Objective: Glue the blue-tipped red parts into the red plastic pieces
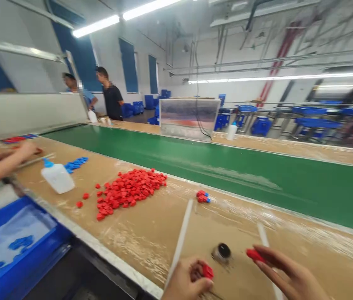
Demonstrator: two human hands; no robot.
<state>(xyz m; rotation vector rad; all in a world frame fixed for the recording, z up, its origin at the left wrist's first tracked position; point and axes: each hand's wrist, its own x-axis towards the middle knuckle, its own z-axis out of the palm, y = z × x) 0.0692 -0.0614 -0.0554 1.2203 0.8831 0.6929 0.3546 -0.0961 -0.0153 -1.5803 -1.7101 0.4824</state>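
Observation:
My left hand (187,281) is at the bottom edge, fingers curled round a small red cap (208,271) and a long white rod (180,241) that runs up the table. My right hand (284,273) pinches another red piece (254,255) at its fingertips, beside a second white rod (263,236). Between my hands a small round jar with a dark top (222,252) stands on the tan worktop (151,233). A pile of several red caps (126,191) lies to the left, and a small red and blue assembled cluster (202,196) lies near the belt.
A green conveyor belt (226,171) runs behind the worktop. A white squeeze bottle (57,177) and blue caps (75,163) lie at the left, near a co-worker's arms (4,160). A blue bin (10,246) sits at the lower left. Two people stand at the far end.

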